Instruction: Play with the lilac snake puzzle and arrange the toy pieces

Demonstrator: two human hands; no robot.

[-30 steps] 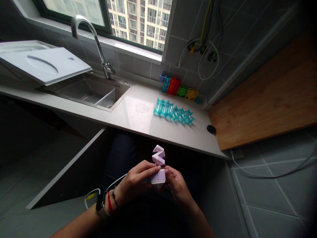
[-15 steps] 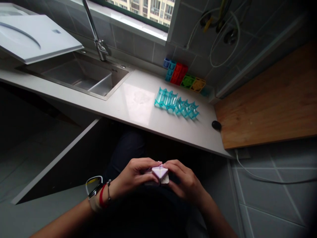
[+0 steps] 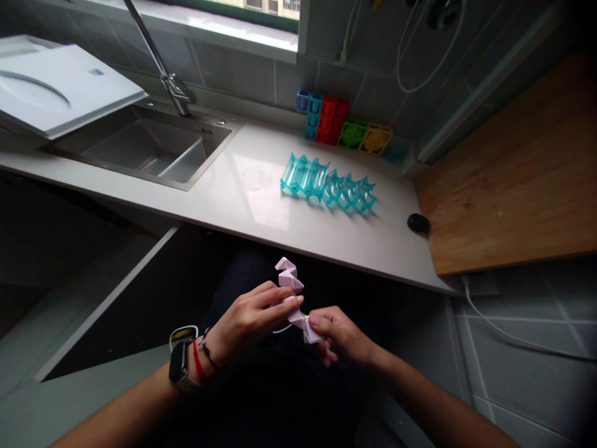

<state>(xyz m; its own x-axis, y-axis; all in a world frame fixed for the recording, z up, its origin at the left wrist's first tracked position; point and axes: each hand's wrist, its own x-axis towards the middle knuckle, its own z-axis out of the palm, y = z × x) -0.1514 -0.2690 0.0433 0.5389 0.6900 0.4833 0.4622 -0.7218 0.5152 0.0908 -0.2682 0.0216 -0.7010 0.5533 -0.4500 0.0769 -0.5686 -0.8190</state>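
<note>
A pale pink-and-white snake puzzle [image 3: 290, 280] made of wedge-shaped segments is held in front of my body, below the counter's front edge. Its upper end zigzags up past my fingers, and its lower end slants down to the right. My left hand [image 3: 254, 316] is closed round its middle, hiding some segments. With thumb and fingers, my right hand [image 3: 342, 336] pinches the lower end. A watch [image 3: 180, 362] and thin bracelets are on my left wrist.
Turquoise clear plastic racks [image 3: 326, 183] lie on the white counter [image 3: 219, 211]. Coloured plastic holders [image 3: 332, 121] stand against the tiled wall. A sink [image 3: 140, 149] with a white board [image 3: 69, 87] partly over it is at left. At right are a black mouse [image 3: 418, 223] and a wooden board [image 3: 508, 180]. A cabinet door [image 3: 116, 298] hangs open below.
The snake puzzle, compact between both hands before, now extends in a zigzag above and below my left hand. My right hand has shifted slightly right and down to its lower end.
</note>
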